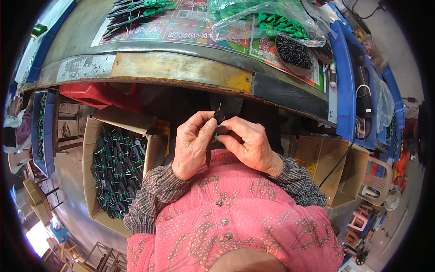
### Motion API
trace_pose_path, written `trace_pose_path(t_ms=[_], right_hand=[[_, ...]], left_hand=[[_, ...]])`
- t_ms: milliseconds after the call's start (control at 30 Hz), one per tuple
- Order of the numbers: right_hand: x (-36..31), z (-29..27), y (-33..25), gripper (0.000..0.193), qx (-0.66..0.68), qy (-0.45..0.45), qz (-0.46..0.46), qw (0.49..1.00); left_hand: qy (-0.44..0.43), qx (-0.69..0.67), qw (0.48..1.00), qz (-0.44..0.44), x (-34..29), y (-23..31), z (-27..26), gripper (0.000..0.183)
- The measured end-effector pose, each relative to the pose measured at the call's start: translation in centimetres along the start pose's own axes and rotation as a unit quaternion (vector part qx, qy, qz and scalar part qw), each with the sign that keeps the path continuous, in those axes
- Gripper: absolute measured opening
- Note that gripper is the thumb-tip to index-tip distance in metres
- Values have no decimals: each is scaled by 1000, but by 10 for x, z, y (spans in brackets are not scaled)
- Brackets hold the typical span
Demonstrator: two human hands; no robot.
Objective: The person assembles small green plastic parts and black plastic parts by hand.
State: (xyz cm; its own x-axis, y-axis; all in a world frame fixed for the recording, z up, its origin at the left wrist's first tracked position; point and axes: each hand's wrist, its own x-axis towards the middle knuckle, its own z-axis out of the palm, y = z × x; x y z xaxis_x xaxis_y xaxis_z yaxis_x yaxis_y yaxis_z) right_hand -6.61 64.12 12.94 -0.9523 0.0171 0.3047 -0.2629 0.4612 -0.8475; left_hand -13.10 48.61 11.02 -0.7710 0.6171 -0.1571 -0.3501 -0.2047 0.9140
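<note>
Over my lap, just below the table edge, both hands work on one dark piece. My left hand (195, 139) is closed around a slim black tool part (219, 116) with a rounded upper end, a thin metal pin sticking up from it and a narrow lower end. From the other side, my right hand (248, 139) pinches at the part's middle. A little green shows between the fingertips there. The right fingers partly hide what they grip. Similar black pieces with green bits and metal pins (118, 167) fill a carton (89, 170) to my left.
The table's metal edge (181, 68) runs ahead of me. On top lie black-and-green pieces (136, 13), a plastic bag of green parts (281, 27) and a bowl of small black fasteners (293, 54). Blue bins (345, 86) stand right, above another carton (346, 170). A red container (99, 95) sits underneath.
</note>
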Motion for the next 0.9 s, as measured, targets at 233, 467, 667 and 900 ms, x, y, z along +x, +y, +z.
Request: trace_pose_path(t_ms=[233, 467, 667, 900], right_hand=[[-5, 6, -4, 13, 143, 11, 184, 972], [-1, 6, -7, 10, 160, -1, 229, 960], [0, 6, -6, 10, 173, -4, 245, 954], [-1, 6, -6, 11, 179, -6, 251, 951]], left_hand=[[22, -15, 999, 30, 0, -1, 5, 19], [42, 9, 998, 42, -2, 0, 6, 17], [40, 24, 998, 33, -2, -4, 3, 19], [42, 17, 998, 32, -2, -7, 3, 19]])
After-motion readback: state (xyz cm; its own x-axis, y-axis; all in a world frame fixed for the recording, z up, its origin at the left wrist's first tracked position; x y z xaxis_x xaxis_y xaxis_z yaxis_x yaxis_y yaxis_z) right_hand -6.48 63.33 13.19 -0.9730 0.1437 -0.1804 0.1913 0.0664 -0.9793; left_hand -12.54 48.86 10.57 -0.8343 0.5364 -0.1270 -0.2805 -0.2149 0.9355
